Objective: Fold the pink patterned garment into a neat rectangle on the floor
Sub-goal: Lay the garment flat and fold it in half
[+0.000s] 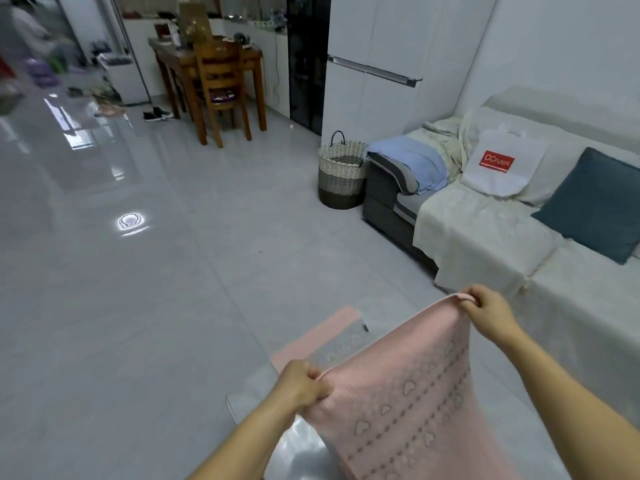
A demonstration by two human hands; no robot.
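The pink garment (408, 403) with rows of small hearts and dots hangs in the air in the lower middle of the head view, stretched by its top edge. My left hand (303, 384) is closed on its left top corner. My right hand (486, 308) pinches its right top corner, higher and farther away. Part of the pink cloth (332, 332) lies flat on the grey tiled floor (156, 306) just beyond my hands. The garment's lower end runs out of the frame.
A sofa (485, 237) with a pale cover, a dark cushion (595, 206) and a white bag (502, 164) stands at the right. A woven basket (343, 174) sits by its end. A wooden table and chair (218, 81) stand at the back.
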